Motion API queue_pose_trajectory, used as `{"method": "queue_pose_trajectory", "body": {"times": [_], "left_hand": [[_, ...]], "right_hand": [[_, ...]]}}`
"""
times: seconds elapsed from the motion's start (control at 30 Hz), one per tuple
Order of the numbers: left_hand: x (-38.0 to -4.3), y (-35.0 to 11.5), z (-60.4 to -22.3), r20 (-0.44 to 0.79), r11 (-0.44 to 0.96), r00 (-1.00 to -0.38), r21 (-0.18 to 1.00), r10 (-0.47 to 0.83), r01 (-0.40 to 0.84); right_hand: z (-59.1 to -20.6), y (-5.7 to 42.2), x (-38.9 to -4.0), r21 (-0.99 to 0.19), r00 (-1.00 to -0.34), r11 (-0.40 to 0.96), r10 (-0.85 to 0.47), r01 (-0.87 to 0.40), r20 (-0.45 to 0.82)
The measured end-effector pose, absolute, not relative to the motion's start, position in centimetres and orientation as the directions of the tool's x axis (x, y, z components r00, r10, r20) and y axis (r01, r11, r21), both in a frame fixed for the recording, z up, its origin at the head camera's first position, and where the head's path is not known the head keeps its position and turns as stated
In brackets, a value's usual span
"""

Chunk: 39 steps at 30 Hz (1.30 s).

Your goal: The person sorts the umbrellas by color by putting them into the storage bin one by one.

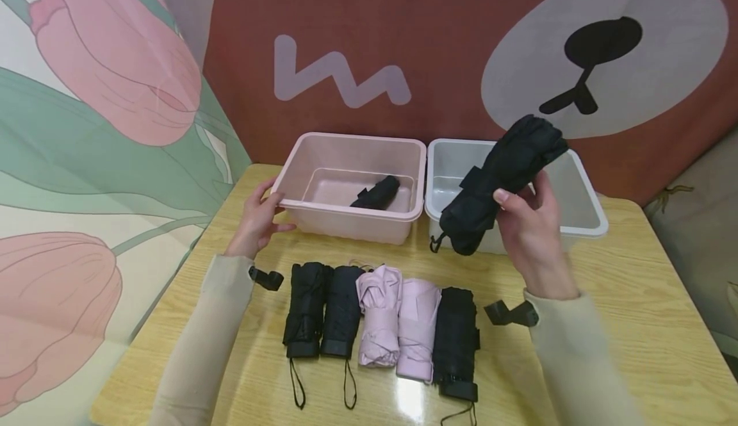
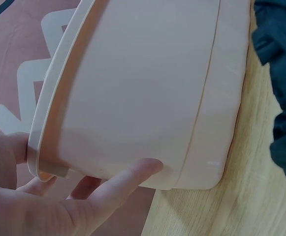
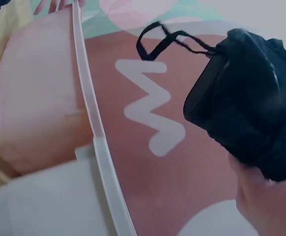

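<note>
My right hand (image 1: pixel 533 237) grips a folded black umbrella (image 1: pixel 513 163) by its middle, raised in front of and over the white bin (image 1: pixel 585 229). Its wrist loop dangles from the lower end; in the right wrist view the umbrella (image 3: pixel 251 93) fills the right side. At the near left corner of the pink bin (image 1: pixel 352 213), my left hand (image 1: pixel 257 218) holds the rim. The left wrist view shows the thumb (image 2: pixel 138 172) along the bin's outer wall and other fingers behind the rim. Inside the pink bin lies a small folded black umbrella (image 1: pixel 378 193).
On the wooden table (image 1: pixel 651 323), a row of folded umbrellas lies before the bins: two black ones (image 1: pixel 305 311) on the left, two pink ones (image 1: pixel 380 317) in the middle, one black one (image 1: pixel 455 336) on the right. A printed cloth (image 1: pixel 450 61) hangs behind the bins.
</note>
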<state>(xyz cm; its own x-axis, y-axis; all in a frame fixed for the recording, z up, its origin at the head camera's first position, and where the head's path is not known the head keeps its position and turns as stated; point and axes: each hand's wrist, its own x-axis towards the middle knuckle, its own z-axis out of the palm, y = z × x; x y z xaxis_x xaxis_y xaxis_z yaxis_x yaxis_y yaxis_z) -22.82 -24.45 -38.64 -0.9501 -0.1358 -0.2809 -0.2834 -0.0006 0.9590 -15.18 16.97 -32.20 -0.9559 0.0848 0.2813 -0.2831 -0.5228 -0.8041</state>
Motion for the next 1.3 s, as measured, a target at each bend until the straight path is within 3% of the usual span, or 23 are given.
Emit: {"method": "queue_pose_trajectory", "body": {"times": [0.27, 0.67, 0.97, 1.3], "left_hand": [[-22.7, -24.6, -38.7, -0.278, 0.001, -0.95, 0.96, -0.14, -0.281], [-22.7, -24.7, -38.8, -0.274, -0.009, -0.95, 0.961, -0.148, -0.275], [-22.7, -24.6, -38.9, -0.273, -0.011, -0.95, 0.961, -0.149, -0.275], [-22.8, -24.4, -38.8, -0.276, -0.014, -0.948, 0.961, -0.159, -0.278]], "right_hand": [[-32.6, 14.6, -17.3, -0.892, -0.978, -0.403, 0.137, -0.202, 0.159], [-34.0, 12.3, -20.0, -0.942, -0.971, -0.246, 0.129, -0.227, 0.201], [-34.1, 11.1, -20.7, -0.977, -0.968, 0.004, 0.136, -0.214, 0.212], [-34.3, 10.4, -21.7, -0.977, -0.969, 0.08, 0.134, -0.199, 0.208]]}}
